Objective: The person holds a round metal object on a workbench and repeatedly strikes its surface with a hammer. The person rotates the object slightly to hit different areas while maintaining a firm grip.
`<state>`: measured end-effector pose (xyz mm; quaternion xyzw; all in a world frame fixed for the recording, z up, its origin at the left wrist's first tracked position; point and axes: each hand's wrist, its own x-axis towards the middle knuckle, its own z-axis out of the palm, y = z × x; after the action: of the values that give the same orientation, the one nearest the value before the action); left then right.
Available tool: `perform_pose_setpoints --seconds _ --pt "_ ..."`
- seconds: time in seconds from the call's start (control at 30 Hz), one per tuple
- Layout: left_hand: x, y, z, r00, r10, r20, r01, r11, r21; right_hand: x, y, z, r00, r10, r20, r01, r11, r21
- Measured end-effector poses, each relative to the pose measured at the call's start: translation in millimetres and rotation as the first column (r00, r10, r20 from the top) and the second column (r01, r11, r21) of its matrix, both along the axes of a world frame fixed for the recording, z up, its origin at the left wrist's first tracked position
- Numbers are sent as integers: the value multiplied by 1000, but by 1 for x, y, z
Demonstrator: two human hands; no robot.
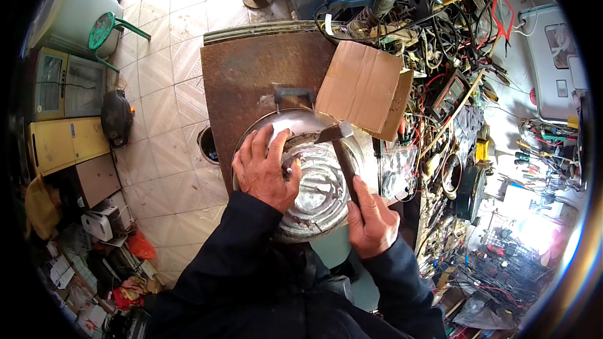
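Note:
A hammer is gripped by its handle in my right hand; its head lies over the far right rim of a round metal pan-like part. Concentric ridges cover the face of that part, which sits at the table's near edge. My left hand is over its left side, fingers bent toward the far rim. Between the thumb and forefinger stands a short metal rod, seen nearly end-on. The rod's lower end is hidden by the hand.
The brown tabletop bears an opened cardboard box and a dark handle-like piece beyond the pan. Tangled wires, tools and a multimeter crowd the right. At left are a tiled floor, a green stool and cabinets.

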<state>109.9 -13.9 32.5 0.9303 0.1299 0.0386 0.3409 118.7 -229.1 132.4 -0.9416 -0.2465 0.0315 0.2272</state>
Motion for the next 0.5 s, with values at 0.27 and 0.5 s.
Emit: perform_pose_setpoints --seconds 0.27,0.5 --pt "-6 10 -10 999 -9 35 10 999 -51 -20 6 -8 796 -248 -552 489 801 345" --pt "-14 26 -14 989 -141 47 146 979 -139 -30 17 1 517 -155 -842 840 284 463"
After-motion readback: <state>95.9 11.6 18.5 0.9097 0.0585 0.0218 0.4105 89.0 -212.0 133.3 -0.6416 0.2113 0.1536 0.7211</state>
